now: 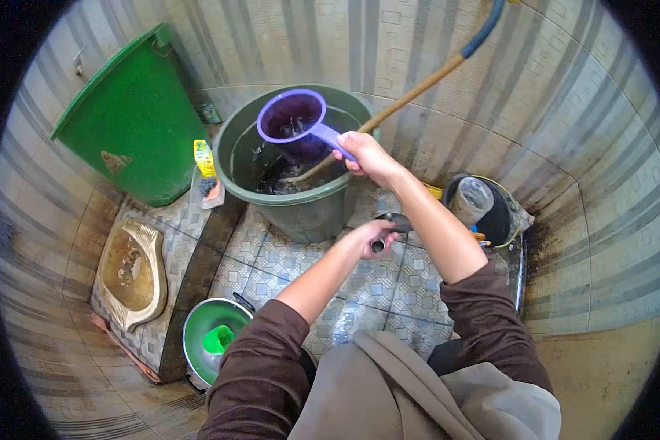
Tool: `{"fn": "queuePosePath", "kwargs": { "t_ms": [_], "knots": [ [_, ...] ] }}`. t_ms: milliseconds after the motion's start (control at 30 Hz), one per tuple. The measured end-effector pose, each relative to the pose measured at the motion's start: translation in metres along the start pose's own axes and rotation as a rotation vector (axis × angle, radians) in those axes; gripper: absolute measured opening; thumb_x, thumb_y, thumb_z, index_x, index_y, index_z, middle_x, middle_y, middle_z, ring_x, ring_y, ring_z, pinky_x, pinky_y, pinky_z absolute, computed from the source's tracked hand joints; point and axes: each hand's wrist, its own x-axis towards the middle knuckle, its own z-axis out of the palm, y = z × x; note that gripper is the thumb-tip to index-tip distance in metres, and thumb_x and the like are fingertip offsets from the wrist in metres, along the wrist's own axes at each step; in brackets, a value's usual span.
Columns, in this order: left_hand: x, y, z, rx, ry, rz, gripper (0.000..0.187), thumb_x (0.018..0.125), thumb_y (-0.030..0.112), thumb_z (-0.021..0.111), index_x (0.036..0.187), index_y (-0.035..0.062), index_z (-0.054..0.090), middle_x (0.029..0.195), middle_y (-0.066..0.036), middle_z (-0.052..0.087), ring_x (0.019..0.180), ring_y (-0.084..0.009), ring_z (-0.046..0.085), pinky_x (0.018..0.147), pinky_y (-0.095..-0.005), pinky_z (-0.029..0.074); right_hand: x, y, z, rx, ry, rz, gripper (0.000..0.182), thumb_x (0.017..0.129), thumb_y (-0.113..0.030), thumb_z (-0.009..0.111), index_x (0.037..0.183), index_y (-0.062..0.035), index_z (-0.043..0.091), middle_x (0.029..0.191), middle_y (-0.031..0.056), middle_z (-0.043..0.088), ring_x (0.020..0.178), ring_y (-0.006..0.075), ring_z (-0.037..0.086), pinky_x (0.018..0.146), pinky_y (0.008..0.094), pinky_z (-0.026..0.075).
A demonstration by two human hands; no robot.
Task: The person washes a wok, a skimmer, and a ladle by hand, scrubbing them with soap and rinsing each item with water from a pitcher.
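Observation:
My right hand (367,156) grips the handle of a purple water dipper (330,139). The dipper's cup is held over a big green bucket (301,196), and dark liquid shows inside the cup. Lower down, in front of the bucket, my left hand (370,238) is closed around a dark object with a round, hollow-looking end (378,246). Its full shape is hidden by the fingers. An orange-brown hose (418,89) with a blue upper part runs down behind my right hand into the bucket, where water shows.
A green lid-like panel (136,117) leans at the left wall. Below it are a squat toilet (156,271) and a clear tray with a yellow packet (203,156). A green-lined pan (192,330) holds a green cup (217,339). At right stands a black bucket (502,220) with a clear container (472,198).

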Motion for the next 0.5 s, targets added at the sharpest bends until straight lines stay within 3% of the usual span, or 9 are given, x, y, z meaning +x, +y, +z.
{"fn": "queuePosePath", "kwargs": {
  "t_ms": [100, 167, 200, 233, 300, 333, 433, 500],
  "knots": [
    [0.026, 0.012, 0.008, -0.016, -0.014, 0.101, 0.017, 0.081, 0.020, 0.047, 0.075, 0.0047, 0.048, 0.060, -0.001, 0.052, 0.042, -0.0067, 0.048, 0.038, -0.0181, 0.043, -0.046, -0.004, -0.009, 0.071, 0.056, -0.175, 0.018, 0.085, -0.026, 0.042, 0.082, -0.0083, 0.043, 0.064, -0.0024, 0.043, 0.043, 0.0030, 0.031, 0.037, 0.0171, 0.024],
    [0.035, 0.016, 0.019, -0.047, -0.109, 0.207, 0.015, 0.081, 0.018, 0.047, 0.075, 0.0044, 0.048, 0.059, -0.001, 0.052, 0.046, -0.0081, 0.052, 0.041, -0.0199, 0.047, -0.070, 0.007, -0.021, 0.150, 0.101, -0.304, 0.018, 0.083, -0.024, 0.046, 0.088, -0.0074, 0.041, 0.064, -0.0022, 0.042, 0.044, 0.0026, 0.032, 0.038, 0.0165, 0.026],
    [0.033, 0.021, 0.025, -0.064, -0.243, 0.187, 0.016, 0.081, 0.021, 0.047, 0.075, 0.0063, 0.049, 0.061, -0.002, 0.054, 0.048, -0.0098, 0.054, 0.042, -0.0231, 0.048, -0.087, 0.007, -0.020, 0.078, 0.222, -0.304, 0.019, 0.078, -0.021, 0.055, 0.083, -0.0063, 0.043, 0.065, -0.0033, 0.041, 0.049, 0.0020, 0.034, 0.040, 0.0171, 0.027],
    [0.035, 0.022, 0.035, -0.066, -0.244, 0.190, 0.016, 0.081, 0.021, 0.047, 0.075, 0.0063, 0.049, 0.061, -0.002, 0.054, 0.048, -0.0098, 0.054, 0.042, -0.0231, 0.048, -0.095, 0.013, -0.025, 0.076, 0.219, -0.303, 0.019, 0.078, -0.021, 0.055, 0.083, -0.0063, 0.043, 0.065, -0.0033, 0.041, 0.049, 0.0020, 0.034, 0.040, 0.0171, 0.027],
    [0.037, 0.023, 0.061, -0.079, -0.092, 0.298, 0.016, 0.082, 0.024, 0.046, 0.076, 0.0090, 0.050, 0.065, -0.003, 0.056, 0.050, -0.0111, 0.056, 0.043, -0.0239, 0.050, -0.103, 0.036, -0.042, -0.244, 0.533, -0.557, 0.018, 0.071, -0.015, 0.060, 0.077, -0.0056, 0.046, 0.066, -0.0049, 0.041, 0.051, 0.0018, 0.033, 0.042, 0.0179, 0.027],
    [0.037, 0.022, 0.073, -0.003, -0.071, 0.314, 0.018, 0.082, 0.027, 0.044, 0.078, 0.0108, 0.051, 0.069, -0.003, 0.058, 0.054, -0.0122, 0.057, 0.048, -0.0262, 0.050, -0.108, 0.047, -0.051, -0.203, 0.645, -0.534, 0.013, 0.064, -0.010, 0.059, 0.067, -0.0031, 0.048, 0.062, -0.0036, 0.043, 0.053, 0.0052, 0.036, 0.048, 0.0216, 0.032],
    [0.028, 0.014, 0.109, 0.036, -0.103, 0.307, 0.020, 0.082, 0.029, 0.044, 0.080, 0.0110, 0.052, 0.071, -0.001, 0.058, 0.060, -0.0119, 0.058, 0.052, -0.0292, 0.050, -0.120, 0.069, -0.069, -0.102, 0.820, -0.494, 0.009, 0.061, -0.007, 0.055, 0.065, -0.0025, 0.048, 0.057, -0.0039, 0.042, 0.052, 0.0049, 0.036, 0.047, 0.0217, 0.032],
    [0.057, 0.013, 0.103, 0.087, 0.019, 0.346, 0.021, 0.081, 0.030, 0.043, 0.081, 0.0113, 0.053, 0.073, -0.002, 0.059, 0.065, -0.0120, 0.058, 0.055, -0.0312, 0.050, -0.123, 0.078, -0.077, -0.100, 0.857, -0.526, 0.008, 0.061, -0.006, 0.054, 0.063, -0.0024, 0.047, 0.053, -0.0032, 0.041, 0.051, 0.0048, 0.036, 0.046, 0.0221, 0.033]
  ]
}}
